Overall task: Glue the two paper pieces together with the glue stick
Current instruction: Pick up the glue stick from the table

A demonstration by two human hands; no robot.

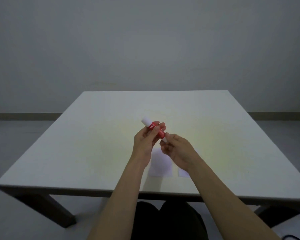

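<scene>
GLUE STICK HELD IN BOTH HANDS ABOVE THE PAPER PIECES

Handling properties (judgement). The glue stick (154, 129) is a short rigid tube, red in the body with white ends. It looks light and stiff, and its smooth plastic may slip under a loose pinch. Grip the red barrel with one hand and the white end with the other. The two paper pieces are thin, limp and very light; they will slide or lift if dragged by the glue, so one should be pinned flat at an edge while glue is applied.

Location. The stick is held in the air over the middle of the white table (93, 135), lying at a slant: one white end points to about 10 o'clock, the other to about 4 o'clock. The larger paper piece (160, 163) lies flat on the table at 6 o'clock from the stick, below the hands. The smaller paper piece (183, 172) lies just beside it at 3 o'clock, apart from it and partly hidden by the right forearm.

Hands. The left hand (145, 142) is closed narrowly around the red barrel, thumb and fingers wrapped on it. The right hand (175, 149) pinches the white end at 4 o'clock with curled fingertips. Whether this end is a cap or a twist base cannot be told. No glue is exposed.
</scene>
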